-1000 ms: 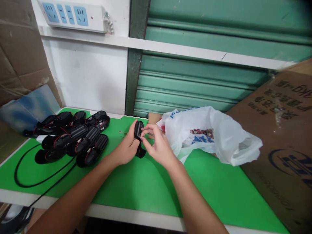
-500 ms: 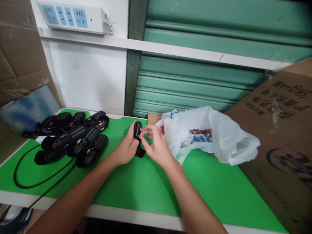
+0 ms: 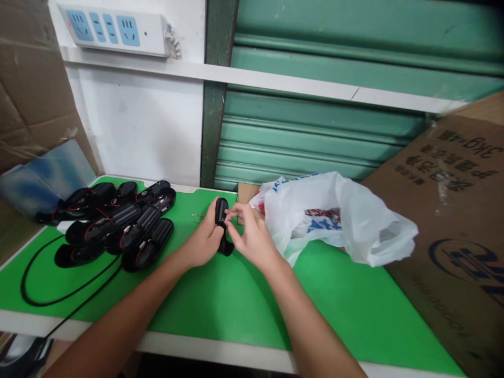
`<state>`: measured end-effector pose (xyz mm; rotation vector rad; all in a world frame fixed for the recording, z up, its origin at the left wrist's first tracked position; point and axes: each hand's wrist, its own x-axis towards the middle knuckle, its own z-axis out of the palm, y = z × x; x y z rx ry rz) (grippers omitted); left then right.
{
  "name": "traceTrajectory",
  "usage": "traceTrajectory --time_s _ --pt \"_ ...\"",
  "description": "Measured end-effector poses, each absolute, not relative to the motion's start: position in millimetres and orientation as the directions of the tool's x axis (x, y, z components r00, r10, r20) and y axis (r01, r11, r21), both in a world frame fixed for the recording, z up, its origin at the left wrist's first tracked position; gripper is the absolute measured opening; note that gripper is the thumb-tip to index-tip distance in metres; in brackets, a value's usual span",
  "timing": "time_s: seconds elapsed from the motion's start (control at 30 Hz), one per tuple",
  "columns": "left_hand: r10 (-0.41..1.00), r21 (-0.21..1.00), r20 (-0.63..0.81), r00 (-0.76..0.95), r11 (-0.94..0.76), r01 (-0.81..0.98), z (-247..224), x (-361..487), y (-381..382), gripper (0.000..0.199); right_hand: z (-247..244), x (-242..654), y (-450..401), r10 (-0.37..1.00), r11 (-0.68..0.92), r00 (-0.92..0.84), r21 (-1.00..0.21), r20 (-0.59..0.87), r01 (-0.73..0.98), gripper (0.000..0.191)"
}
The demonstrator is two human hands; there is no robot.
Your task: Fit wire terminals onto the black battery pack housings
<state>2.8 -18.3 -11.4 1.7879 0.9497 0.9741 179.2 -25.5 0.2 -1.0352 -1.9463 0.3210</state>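
Observation:
A black ribbed plastic part (image 3: 221, 208) is gripped in my left hand (image 3: 203, 240), whose fingers wrap its left side over the green table top. My right hand (image 3: 249, 231) is at the part's right side, thumb and forefinger pinched close to its middle. Whatever lies between those fingertips is too small to make out. The lower end of the part shows below my left fingers. Thin wires (image 3: 197, 216) stick out just left of the part.
Several similar black parts with red wires (image 3: 129, 231) are piled at the left, beside a looped black cable (image 3: 24, 273). A white plastic bag (image 3: 315, 210) and a large cardboard box (image 3: 444, 220) stand at the right. A power strip (image 3: 114, 30) is on the wall.

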Motion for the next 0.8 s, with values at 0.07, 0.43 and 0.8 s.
traceTrajectory --time_s 0.07,0.43,0.8 --pt "0.885 0.918 0.231 0.403 -0.336 0.211 -12 3 -18 0.078 0 179 -26 0.761 0.625 -0.276 -0.550 0.587 0.554 0.029" --pt "0.893 0.912 0.227 0.389 -0.335 0.237 -12 4 -19 0.078 1 177 -26 0.729 0.652 -0.314 -0.479 0.608 0.587 0.027" --pt "0.883 0.890 0.264 0.388 -0.378 0.256 -17 3 -19 0.079 14 172 -31 0.707 0.660 -0.405 -0.334 0.580 0.673 0.023"
